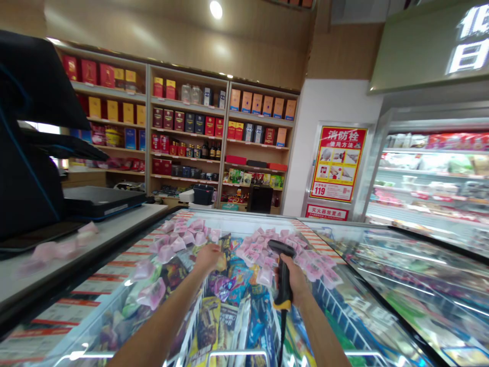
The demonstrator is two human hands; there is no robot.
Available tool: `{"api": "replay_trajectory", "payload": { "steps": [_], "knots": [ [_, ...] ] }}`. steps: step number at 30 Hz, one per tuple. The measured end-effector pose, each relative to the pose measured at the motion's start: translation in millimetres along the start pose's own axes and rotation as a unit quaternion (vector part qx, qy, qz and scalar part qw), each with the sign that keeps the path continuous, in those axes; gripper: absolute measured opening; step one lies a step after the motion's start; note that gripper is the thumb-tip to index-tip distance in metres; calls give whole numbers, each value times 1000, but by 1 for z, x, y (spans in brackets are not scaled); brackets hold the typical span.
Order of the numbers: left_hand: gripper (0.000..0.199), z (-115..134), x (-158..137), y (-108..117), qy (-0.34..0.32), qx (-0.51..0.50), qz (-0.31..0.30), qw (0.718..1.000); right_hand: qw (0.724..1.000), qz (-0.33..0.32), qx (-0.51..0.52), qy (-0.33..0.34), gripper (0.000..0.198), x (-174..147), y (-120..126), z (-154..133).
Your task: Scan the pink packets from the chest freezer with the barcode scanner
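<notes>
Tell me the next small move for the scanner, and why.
I'd probably tip the scanner toward the nearest pink packets: the right hand already grips it upright beside them, and several show print facing up. Whether the left hand holds anything is unclear.

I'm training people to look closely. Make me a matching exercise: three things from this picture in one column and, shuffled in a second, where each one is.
Things
1. Handheld scanner
2. Red and yellow poster
3. Pink packets

Places
A. On the white wall
B. To either side of the left hand
C. In the right hand

Right pairs: 1-C, 2-A, 3-B
</notes>
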State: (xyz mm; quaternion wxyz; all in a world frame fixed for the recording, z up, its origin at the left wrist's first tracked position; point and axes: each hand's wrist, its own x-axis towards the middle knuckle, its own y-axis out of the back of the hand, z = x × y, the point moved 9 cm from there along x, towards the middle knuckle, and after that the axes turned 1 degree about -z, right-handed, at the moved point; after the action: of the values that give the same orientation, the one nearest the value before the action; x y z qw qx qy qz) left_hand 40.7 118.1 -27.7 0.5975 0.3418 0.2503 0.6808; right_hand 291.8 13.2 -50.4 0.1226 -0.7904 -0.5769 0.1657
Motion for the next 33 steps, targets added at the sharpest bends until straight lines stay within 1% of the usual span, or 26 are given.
{"api": "replay_trajectory", "payload": {
  "steps": [3, 6, 8, 10, 11, 14, 16, 20, 22, 24, 26, 29, 33],
  "knots": [
    [23, -31, -6, 47, 7, 55, 5, 998, 999, -40, -7, -4, 27, -10, -22, 5],
    [25, -64, -15, 88, 38, 111, 15, 993, 997, -76, -18, -2, 30, -19, -43, 12],
    [19, -80, -22, 105, 57, 139, 9, 989, 995, -101, -26, -4, 31, -25, -56, 19],
    [11, -90, -28, 112, 67, 157, -9, 985, 992, -124, -37, -12, 32, -30, -68, 27],
    [10, -92, -31, 113, 69, 162, -21, 984, 990, -133, -43, -16, 31, -33, -73, 31],
    [15, -94, -39, 107, 69, 163, -55, 983, 988, -143, -57, -22, 32, -39, -84, 38],
    [17, -92, -41, 104, 68, 152, -61, 984, 987, -145, -63, -23, 33, -43, -88, 40],
    [17, -90, -37, 103, 76, 99, -32, 992, 986, -151, -63, -25, 33, -48, -92, 40],
    [19, -89, -33, 102, 87, 47, -20, 995, 985, -157, -59, -28, 32, -50, -93, 40],
    [17, -88, -29, 96, 102, -25, -11, 994, 985, -159, -57, -31, 32, -52, -93, 40],
    [14, -84, -27, 88, 119, -112, 2, 987, 986, -158, -52, -34, 31, -53, -92, 40],
    [11, -75, -26, 70, 139, -237, 19, 961, 984, -161, -53, -47, 32, -54, -94, 43],
    [11, -58, -25, 42, 157, -348, 22, 924, 983, -172, -49, -51, 33, -55, -100, 41]
  ]
}}
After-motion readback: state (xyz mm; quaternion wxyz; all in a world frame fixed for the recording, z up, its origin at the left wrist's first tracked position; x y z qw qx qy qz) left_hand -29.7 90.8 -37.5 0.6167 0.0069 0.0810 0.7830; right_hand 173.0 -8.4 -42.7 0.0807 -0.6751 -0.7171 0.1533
